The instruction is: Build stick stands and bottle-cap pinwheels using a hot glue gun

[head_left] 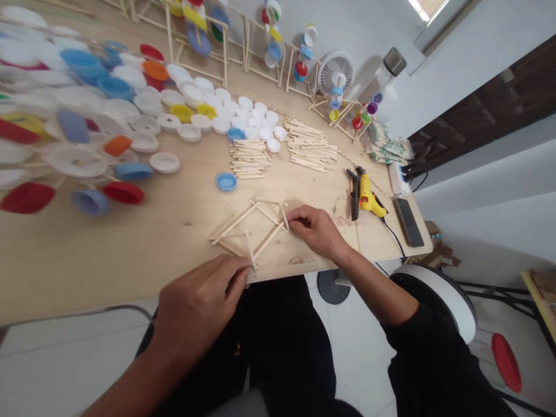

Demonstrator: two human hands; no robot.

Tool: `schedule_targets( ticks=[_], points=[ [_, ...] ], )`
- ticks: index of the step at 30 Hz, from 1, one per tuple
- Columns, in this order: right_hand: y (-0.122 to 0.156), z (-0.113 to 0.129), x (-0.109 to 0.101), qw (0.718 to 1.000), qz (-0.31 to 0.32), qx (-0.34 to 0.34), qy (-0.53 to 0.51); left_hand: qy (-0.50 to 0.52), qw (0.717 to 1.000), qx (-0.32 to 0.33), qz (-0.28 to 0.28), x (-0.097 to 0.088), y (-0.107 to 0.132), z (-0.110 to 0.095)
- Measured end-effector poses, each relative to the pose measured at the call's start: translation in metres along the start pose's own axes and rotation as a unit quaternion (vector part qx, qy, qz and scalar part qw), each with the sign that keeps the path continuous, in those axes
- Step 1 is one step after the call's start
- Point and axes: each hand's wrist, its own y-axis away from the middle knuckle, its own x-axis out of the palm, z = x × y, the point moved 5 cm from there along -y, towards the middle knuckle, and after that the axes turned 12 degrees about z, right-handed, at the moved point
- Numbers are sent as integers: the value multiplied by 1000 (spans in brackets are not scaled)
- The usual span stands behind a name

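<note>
A small frame of wooden sticks (237,223) lies near the front edge of the table, between my two hands. My left hand (204,298) pinches the frame's near corner, where a short stick stands up; the fingertips are close together there. At the far right corner, my right hand (315,229) has its thumb and forefinger closed on another short stick. A blue bottle cap (226,182) sits just beyond the frame. Past it are two piles of loose wooden sticks (249,157), one shorter and one longer.
A yellow glue gun (368,197) stands at the right with its cord trailing past a phone (408,222). Many plastic caps (147,101) cover the left side. Finished stick frames with caps (299,69), a small fan (336,70) and a bottle (382,69) line the back.
</note>
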Motion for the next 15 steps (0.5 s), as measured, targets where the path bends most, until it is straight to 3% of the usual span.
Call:
schedule_targets(
  ticks=[4, 15],
  points=[
    [2, -2, 1, 1000, -6, 3, -22, -1, 1000, 5, -1, -1, 0, -1],
    [6, 6, -1, 998, -25, -14, 52, 18, 1000, -4, 0, -1, -1, 1]
  ],
)
